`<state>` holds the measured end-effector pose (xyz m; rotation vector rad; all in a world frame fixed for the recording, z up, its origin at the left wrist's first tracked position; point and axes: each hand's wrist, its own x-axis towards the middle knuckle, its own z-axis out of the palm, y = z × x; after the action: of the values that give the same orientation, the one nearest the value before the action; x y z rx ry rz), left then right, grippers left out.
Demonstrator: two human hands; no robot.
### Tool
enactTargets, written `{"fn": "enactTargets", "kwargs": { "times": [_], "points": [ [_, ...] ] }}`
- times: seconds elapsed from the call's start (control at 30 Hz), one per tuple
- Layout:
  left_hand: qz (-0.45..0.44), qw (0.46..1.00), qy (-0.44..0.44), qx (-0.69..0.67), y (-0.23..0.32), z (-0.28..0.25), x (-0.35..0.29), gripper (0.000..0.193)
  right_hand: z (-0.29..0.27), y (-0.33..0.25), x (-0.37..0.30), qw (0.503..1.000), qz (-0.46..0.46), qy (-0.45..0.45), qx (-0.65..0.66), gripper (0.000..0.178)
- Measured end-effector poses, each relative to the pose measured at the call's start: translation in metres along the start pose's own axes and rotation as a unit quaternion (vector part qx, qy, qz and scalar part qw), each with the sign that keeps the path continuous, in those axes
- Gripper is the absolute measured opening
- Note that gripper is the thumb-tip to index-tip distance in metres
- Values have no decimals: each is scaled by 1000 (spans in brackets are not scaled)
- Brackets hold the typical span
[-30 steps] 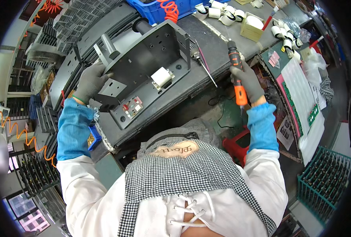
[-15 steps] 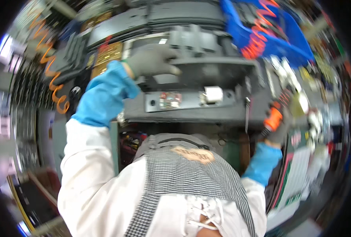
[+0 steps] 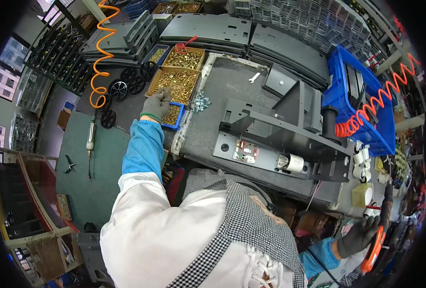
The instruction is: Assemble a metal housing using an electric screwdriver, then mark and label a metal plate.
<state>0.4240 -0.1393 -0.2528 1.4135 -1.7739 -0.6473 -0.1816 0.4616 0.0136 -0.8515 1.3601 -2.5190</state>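
My left hand (image 3: 157, 103), in a grey glove, reaches over the near edge of a tray of brass-coloured fasteners (image 3: 175, 82). Its fingers are bent together at the pieces; whatever is between them is too small to make out. A small blue tray (image 3: 173, 115) of similar fasteners sits beside that hand. At the lower right, my gloved right hand (image 3: 358, 236) is closed at an orange and black power screwdriver (image 3: 375, 250), held off to the side. A dark metal frame (image 3: 289, 126) stands on the bench, with a circuit board (image 3: 246, 151) and a white cylindrical part (image 3: 290, 162) on its flat strip.
Loose silver fasteners (image 3: 201, 102) and a wrench (image 3: 254, 78) lie on the bench. Black wheels (image 3: 118, 89) are at the left. An orange coiled hose (image 3: 99, 57) hangs there with a slim tool (image 3: 91, 139). A blue bin (image 3: 336, 72) and red coiled hose (image 3: 366, 113) are at right.
The view has swung left. My left hand has gone from above the metal frame to the fastener tray. My right hand has moved with the screwdriver, out to the lower right.
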Motion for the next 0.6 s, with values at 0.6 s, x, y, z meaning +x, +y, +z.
{"fn": "enactTargets", "kwargs": {
  "times": [0.6],
  "points": [
    [2, 907, -310, 285, 98, 85, 61, 57, -18, 23, -62, 110, -183, -128, -969, 47]
  ]
}}
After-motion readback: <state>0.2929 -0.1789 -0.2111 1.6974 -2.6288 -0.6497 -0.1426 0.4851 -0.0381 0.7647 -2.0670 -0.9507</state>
